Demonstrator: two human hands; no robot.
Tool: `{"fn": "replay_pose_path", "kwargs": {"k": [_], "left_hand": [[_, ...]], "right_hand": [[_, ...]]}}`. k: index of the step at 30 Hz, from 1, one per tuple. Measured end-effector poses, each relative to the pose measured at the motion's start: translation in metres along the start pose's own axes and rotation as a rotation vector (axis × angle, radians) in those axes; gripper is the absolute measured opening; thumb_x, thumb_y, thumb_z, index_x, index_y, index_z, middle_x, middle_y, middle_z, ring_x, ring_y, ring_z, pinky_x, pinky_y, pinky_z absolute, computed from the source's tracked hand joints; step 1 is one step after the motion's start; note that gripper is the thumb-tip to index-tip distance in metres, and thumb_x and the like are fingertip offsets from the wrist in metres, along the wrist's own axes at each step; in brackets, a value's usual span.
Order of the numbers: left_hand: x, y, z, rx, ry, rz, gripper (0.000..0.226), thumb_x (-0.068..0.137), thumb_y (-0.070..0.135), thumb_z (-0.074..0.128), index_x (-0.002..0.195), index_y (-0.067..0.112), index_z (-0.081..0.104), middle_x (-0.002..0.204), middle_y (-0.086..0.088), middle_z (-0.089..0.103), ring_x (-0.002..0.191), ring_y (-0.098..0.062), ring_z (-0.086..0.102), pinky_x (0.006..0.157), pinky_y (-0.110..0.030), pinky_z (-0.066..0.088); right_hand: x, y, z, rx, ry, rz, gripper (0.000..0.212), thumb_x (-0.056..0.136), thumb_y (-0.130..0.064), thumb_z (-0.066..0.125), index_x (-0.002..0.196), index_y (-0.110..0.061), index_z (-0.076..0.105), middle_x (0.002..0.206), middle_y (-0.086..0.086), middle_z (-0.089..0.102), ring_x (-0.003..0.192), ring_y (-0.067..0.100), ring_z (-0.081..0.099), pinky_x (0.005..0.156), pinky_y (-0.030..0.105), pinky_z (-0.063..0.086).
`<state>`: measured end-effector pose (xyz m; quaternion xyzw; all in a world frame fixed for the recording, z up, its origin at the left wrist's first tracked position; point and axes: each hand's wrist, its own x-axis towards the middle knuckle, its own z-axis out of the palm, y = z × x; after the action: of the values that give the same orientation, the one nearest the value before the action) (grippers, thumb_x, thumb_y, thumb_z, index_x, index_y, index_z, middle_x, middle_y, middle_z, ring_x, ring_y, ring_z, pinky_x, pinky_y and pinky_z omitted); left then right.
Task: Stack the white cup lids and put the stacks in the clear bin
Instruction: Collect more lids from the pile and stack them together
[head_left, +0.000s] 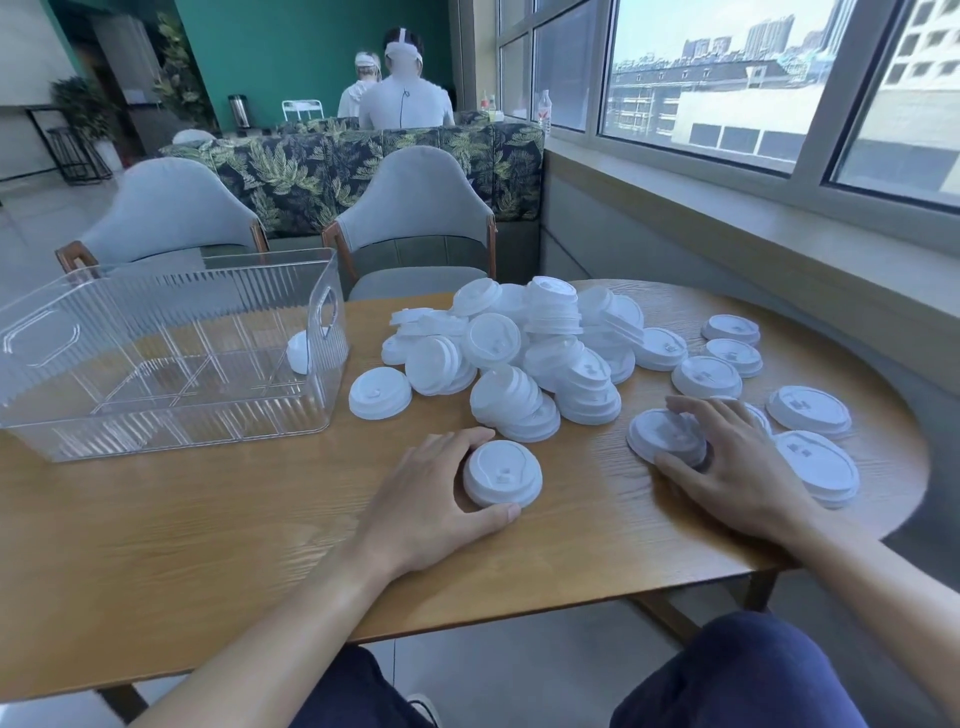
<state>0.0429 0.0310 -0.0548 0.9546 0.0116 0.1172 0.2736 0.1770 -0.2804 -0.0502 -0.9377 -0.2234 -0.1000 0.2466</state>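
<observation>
Early stage: left hand (434, 501) grips near lid (502, 474); right hand (737, 467) grips right lid (660, 434); pile (524, 353) loose; clear bin (156, 317), left, holds no stack.

Grey chairs (415, 218) behind wooden table (208, 519)

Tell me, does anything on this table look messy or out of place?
Yes: the heap of lids mid-table is a tumble, many tipped on edge rather than stacked. One stray lid shows through the clear bin's right wall, leaning on edge; whether inside or behind, I cannot tell.
</observation>
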Motion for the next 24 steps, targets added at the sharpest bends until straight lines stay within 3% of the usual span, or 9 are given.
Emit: {"fn": "replay_pose_path", "kwargs": {"k": [12, 16, 20, 24], "left_hand": [[0.0, 0.003, 0.0, 0.042, -0.004, 0.045, 0.077, 0.079, 0.071, 0.071, 0.145, 0.043, 0.042, 0.127, 0.032, 0.039, 0.113, 0.014, 0.028, 0.105, -0.023, 0.029], [-0.001, 0.002, -0.001, 0.021, 0.006, 0.042, 0.073, 0.078, 0.069, 0.072, 0.141, 0.043, 0.045, 0.126, 0.031, 0.046, 0.121, 0.005, 0.039, 0.107, -0.026, 0.035], [-0.003, -0.001, -0.001, -0.087, 0.054, 0.013, 0.066, 0.074, 0.062, 0.08, 0.13, 0.043, 0.051, 0.114, 0.033, 0.054, 0.113, 0.004, 0.05, 0.1, -0.028, 0.044], [-0.003, -0.007, -0.001, -0.271, 0.132, -0.025, 0.061, 0.069, 0.054, 0.084, 0.121, 0.043, 0.054, 0.116, 0.022, 0.065, 0.107, -0.003, 0.061, 0.093, -0.034, 0.052]], "right_hand": [[0.0, -0.003, 0.003, -0.075, 0.019, 0.03, 0.063, 0.086, -0.054, 0.066, 0.142, -0.029, 0.049, 0.141, -0.004, 0.054, 0.135, 0.017, 0.035, 0.108, 0.039, 0.035], [-0.002, -0.005, 0.006, -0.041, 0.054, 0.019, 0.066, 0.081, -0.07, 0.06, 0.135, -0.034, 0.051, 0.136, -0.009, 0.054, 0.13, 0.016, 0.04, 0.103, 0.04, 0.039], [-0.007, -0.019, 0.016, 0.019, 0.066, -0.056, 0.07, 0.08, -0.081, 0.053, 0.131, -0.034, 0.053, 0.127, -0.016, 0.05, 0.124, 0.011, 0.042, 0.101, 0.032, 0.037], [-0.011, -0.041, 0.029, 0.058, 0.064, -0.137, 0.069, 0.077, -0.081, 0.054, 0.13, -0.036, 0.053, 0.121, -0.019, 0.048, 0.116, 0.006, 0.042, 0.097, 0.03, 0.038]]}}
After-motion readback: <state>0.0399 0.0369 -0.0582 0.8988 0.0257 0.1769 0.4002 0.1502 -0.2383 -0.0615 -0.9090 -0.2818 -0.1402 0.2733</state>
